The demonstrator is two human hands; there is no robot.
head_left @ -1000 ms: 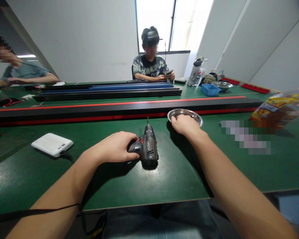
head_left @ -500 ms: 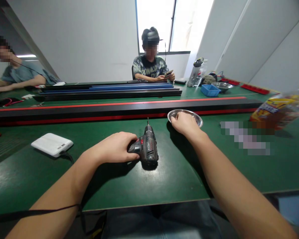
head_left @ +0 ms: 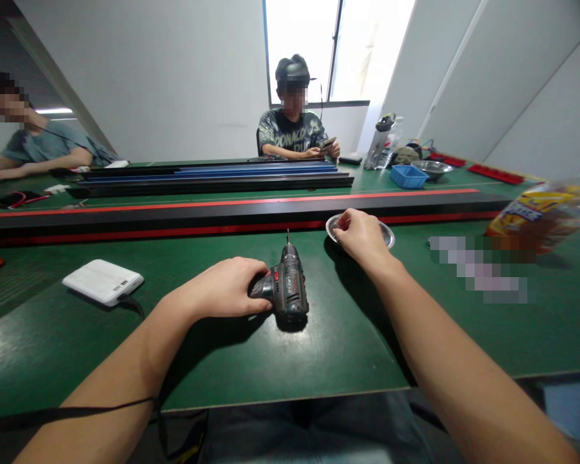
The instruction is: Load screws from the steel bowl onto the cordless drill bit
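My left hand (head_left: 232, 287) is wrapped round the handle of a black cordless drill (head_left: 290, 293). The drill lies on its side on the green table, its thin bit pointing away from me at a long black bar with red edges (head_left: 251, 214). Over a shallow metal bowl (head_left: 389, 237) is my right hand (head_left: 362, 237), with thumb and forefinger bent together in a pinch. Whatever is between those fingertips, and most of the bowl's inside, is hidden by the hand.
A white power bank (head_left: 102, 282) with a black cable lies at left. At right stands a plastic bottle (head_left: 544, 216) with a yellow label. Farther back are long dark and blue bars (head_left: 212, 177) and a blue bin (head_left: 408, 176). Two people sit beyond, one holding a phone (head_left: 327, 144).
My right hand has risen slightly within the bowl, and its thumb and forefinger now show in a pinch. The left hand and drill keep their place.
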